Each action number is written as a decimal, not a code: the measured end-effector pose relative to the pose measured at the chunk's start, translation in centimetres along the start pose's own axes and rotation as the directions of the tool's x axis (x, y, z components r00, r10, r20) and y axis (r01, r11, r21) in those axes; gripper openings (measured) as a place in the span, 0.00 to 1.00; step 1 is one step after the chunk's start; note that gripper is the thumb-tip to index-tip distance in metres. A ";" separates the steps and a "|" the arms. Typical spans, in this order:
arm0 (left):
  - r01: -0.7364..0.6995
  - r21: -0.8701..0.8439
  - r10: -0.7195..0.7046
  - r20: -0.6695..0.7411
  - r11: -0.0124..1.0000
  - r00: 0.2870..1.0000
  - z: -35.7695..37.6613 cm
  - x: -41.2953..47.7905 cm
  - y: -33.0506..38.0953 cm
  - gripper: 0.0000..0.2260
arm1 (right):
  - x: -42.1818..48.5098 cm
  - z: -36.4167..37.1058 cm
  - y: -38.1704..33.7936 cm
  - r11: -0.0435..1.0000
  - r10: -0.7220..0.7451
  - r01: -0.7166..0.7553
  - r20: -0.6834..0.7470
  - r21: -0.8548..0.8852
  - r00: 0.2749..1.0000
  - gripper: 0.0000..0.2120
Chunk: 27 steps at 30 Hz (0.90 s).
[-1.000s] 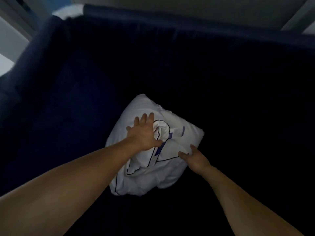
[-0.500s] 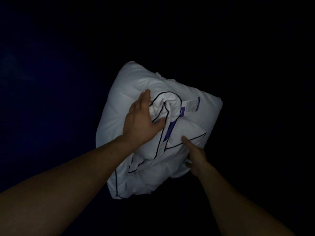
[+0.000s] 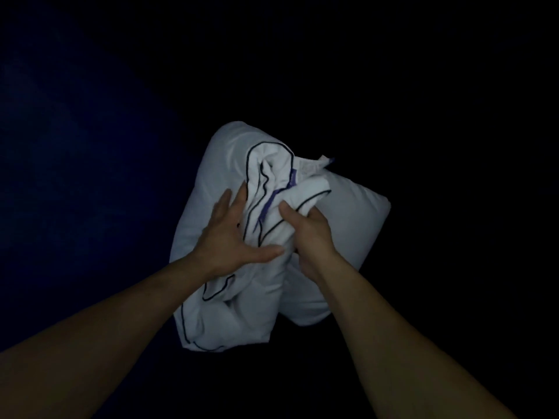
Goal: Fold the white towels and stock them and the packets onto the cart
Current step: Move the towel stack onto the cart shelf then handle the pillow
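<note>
— So, which step is being worked here?
— Gathering, I'd say; folding is not yet happening. The right hand (image 3: 308, 234) is gripping a bunched fold of the white cloth (image 3: 266, 182) at mid-frame, fingers curled round it. The left hand (image 3: 230, 237) is pressing just beside it, fingers straight and spread.
— Where is the cloth lying?
— It is sitting crumpled on a plump white pad (image 3: 357, 225), at centre and lower centre. Dark piping is running along its edges, and a small label (image 3: 314, 167) is poking up at the bundle's upper right.
— And the container?
— Only a dark blue surface (image 3: 60, 146) is showing at the left of the frame; I'm guessing it is a deep bin's wall. Just the white bundle is showing inside; the rest is too dark to tell.
— Next move?
— Probably lifting the cloth clear. That is calling for the left hand to be holding the pad down, or taking a second grip.
</note>
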<state>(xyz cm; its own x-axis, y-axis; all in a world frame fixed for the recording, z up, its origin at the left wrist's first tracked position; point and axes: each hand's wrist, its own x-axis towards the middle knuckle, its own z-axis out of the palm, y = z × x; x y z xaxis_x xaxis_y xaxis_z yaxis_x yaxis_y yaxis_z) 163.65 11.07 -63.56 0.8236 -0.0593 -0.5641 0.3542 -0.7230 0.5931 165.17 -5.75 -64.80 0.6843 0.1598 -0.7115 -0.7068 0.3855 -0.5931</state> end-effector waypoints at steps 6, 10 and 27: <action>0.009 0.021 -0.004 -0.243 1.000 0.970 -1.9 1.8 0.4 0.63 | 1.0 4.3 -3.1 0.983 -0.029 0.055 0.146 -0.176 0.989 0.06; 0.105 -0.060 -0.117 -0.264 0.993 0.957 -4.2 4.1 0.3 0.51 | 3.5 -2.6 -1.2 0.919 -0.231 0.152 -0.186 -0.363 0.955 0.12; 0.172 -0.074 -0.184 -0.214 0.982 0.959 0.3 10.3 -0.5 0.25 | 10.5 -15.3 11.4 0.992 0.127 -0.121 -0.485 0.043 0.865 0.37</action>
<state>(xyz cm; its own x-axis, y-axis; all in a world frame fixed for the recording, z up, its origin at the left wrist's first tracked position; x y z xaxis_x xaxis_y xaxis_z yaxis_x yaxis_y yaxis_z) 171.80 10.61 -69.83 0.8197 0.2240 -0.5272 0.5227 -0.6692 0.5282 161.53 -13.62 -84.82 0.4155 -0.2539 -0.8735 -0.7760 0.4021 -0.4860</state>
